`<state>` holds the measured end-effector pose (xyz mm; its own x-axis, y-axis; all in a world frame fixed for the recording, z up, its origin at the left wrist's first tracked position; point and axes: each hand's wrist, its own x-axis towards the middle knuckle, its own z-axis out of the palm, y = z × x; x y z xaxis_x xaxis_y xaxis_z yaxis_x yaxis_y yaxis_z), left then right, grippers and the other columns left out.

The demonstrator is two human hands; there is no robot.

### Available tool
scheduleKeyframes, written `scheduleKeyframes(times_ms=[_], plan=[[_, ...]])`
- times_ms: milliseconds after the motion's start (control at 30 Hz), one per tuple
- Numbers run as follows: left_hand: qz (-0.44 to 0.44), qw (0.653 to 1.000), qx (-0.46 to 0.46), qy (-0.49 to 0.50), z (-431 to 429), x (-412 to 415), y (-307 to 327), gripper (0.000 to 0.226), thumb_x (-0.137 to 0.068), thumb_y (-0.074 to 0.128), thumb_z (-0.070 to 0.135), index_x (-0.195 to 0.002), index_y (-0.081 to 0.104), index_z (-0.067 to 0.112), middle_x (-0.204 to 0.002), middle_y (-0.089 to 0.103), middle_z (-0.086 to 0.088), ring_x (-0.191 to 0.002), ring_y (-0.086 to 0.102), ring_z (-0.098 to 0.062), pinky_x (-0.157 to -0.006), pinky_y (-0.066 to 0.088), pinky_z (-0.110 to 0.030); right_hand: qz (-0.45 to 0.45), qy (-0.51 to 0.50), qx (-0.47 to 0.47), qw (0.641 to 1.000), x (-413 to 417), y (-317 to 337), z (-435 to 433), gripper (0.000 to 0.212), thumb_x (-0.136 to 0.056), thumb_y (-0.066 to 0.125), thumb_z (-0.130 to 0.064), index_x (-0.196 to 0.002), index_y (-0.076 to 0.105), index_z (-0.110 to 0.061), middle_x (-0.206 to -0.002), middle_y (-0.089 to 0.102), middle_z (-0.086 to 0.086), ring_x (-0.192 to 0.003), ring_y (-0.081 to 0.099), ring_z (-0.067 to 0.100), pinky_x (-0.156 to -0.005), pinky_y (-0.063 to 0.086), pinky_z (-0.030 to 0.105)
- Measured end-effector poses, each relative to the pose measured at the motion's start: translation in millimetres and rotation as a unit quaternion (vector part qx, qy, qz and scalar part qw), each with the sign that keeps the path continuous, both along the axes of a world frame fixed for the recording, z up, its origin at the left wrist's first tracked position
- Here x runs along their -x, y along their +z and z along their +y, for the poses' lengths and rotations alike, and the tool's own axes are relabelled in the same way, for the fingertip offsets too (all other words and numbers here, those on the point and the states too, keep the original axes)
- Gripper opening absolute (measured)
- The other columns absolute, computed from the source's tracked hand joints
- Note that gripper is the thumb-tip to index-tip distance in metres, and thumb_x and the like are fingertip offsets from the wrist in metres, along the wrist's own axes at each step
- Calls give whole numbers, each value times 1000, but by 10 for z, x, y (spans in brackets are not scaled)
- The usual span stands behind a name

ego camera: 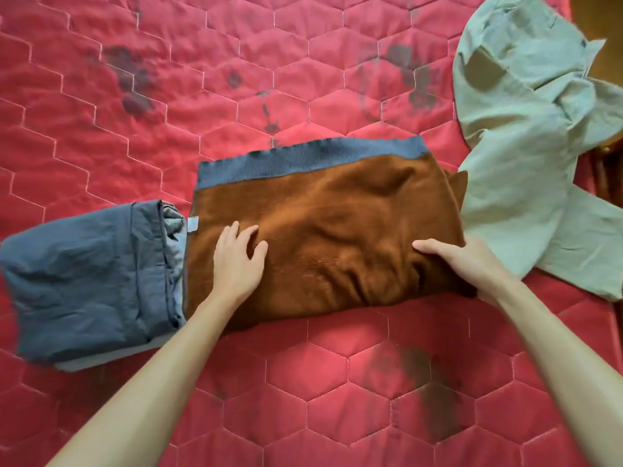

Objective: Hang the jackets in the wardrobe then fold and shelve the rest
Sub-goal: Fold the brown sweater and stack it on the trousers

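Note:
A brown fleece garment (337,217) with a blue-grey ribbed hem lies folded in the middle of the red quilted bed (168,96). My left hand (237,261) rests flat on its left part, fingers spread. My right hand (462,261) grips the garment's right edge, thumb on top and fingers tucked under the fabric. A folded dark blue garment (87,281) sits just left of the brown one, touching it. A pale green garment (526,146) lies unfolded and crumpled at the right.
The red quilt with hexagon stitching and dark flower prints covers the whole surface. At the far right, past the bed's edge, a strip of brown wooden floor or furniture (606,156) shows.

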<state>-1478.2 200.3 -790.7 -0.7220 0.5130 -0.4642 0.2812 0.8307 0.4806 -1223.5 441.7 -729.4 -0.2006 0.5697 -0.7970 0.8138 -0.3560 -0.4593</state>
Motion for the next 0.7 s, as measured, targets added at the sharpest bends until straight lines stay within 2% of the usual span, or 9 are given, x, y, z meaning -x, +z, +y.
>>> scheduleKeyframes(times_ms=[67, 133, 200, 267, 333, 433, 533, 633, 700], plan=[[-30, 998, -36, 41, -18, 43, 78, 34, -101, 55, 29, -132, 63, 19, -158, 39, -12, -151, 25, -23, -123, 19, -38, 4, 65, -91, 994, 194, 117, -85, 32, -71, 79, -49, -92, 70, -26, -100, 72, -4, -99, 67, 19, -95, 53, 43], [-43, 995, -67, 62, -31, 60, 187, 27, -101, 55, 27, -124, 67, 19, -149, 51, -6, -143, 39, -18, -118, 27, -32, -41, 160, -215, 963, 357, 134, -188, 49, -69, 73, -58, -103, 70, -23, -107, 67, 7, -108, 60, 29, -98, 49, 45], [-51, 993, -85, 63, -44, 64, 278, 27, -101, 54, 26, -124, 67, 18, -139, 60, 0, -134, 48, -13, -108, 31, -23, -96, 208, -297, 927, 491, 130, -322, 39, -75, 67, -46, -101, 66, -16, -102, 62, 18, -105, 55, 39, -88, 48, 42], [-63, 992, -94, 54, -64, 49, 336, 29, -102, 54, 26, -127, 66, 18, -134, 63, 4, -125, 51, -6, -103, 31, -18, -135, 223, -325, 909, 597, 121, -443, 27, -79, 62, -32, -93, 65, -9, -93, 63, 21, -95, 58, 43, -73, 43, 40], [-74, 990, -105, 50, -94, 26, 369, 29, -102, 53, 26, -127, 66, 20, -131, 64, 7, -120, 49, -1, -101, 32, -17, -163, 216, -332, 904, 619, 99, -496, 21, -79, 62, -25, -90, 67, -8, -91, 64, 22, -92, 59, 43, -70, 41, 39], [-99, 985, -131, 61, -141, 20, 363, 27, -102, 54, 27, -126, 66, 22, -128, 66, 9, -122, 55, -5, -104, 38, -22, -145, 114, -372, 910, 546, 160, -466, 21, -76, 65, -28, -88, 72, -12, -97, 68, 16, -93, 59, 41, -73, 43, 38], [-128, 978, -149, 70, -185, 48, 347, 25, -102, 55, 26, -123, 68, 24, -122, 69, 10, -118, 60, -6, -103, 43, -25, -104, 60, -451, 884, 550, 286, -517, 28, -73, 69, -31, -95, 79, -17, -111, 68, 9, -108, 54, 40, -93, 41, 41], [-146, 974, -154, 80, -219, 108, 329, 23, -102, 55, 24, -120, 69, 25, -119, 70, 10, -116, 61, -5, -98, 42, -20, -51, 70, -483, 871, 746, 443, -628, 31, -71, 70, -27, -97, 79, -14, -103, 66, 10, -100, 56, 37, -88, 45, 42], [-170, 964, -176, 106, -231, 146, 337, 21, -101, 55, 26, -115, 70, 30, -116, 71, 10, -115, 62, -6, -104, 47, -30, -27, 58, -478, 876, 930, 573, -726, 32, -71, 73, -25, -101, 79, -16, -102, 65, 8, -94, 62, 32, -84, 48, 39]])
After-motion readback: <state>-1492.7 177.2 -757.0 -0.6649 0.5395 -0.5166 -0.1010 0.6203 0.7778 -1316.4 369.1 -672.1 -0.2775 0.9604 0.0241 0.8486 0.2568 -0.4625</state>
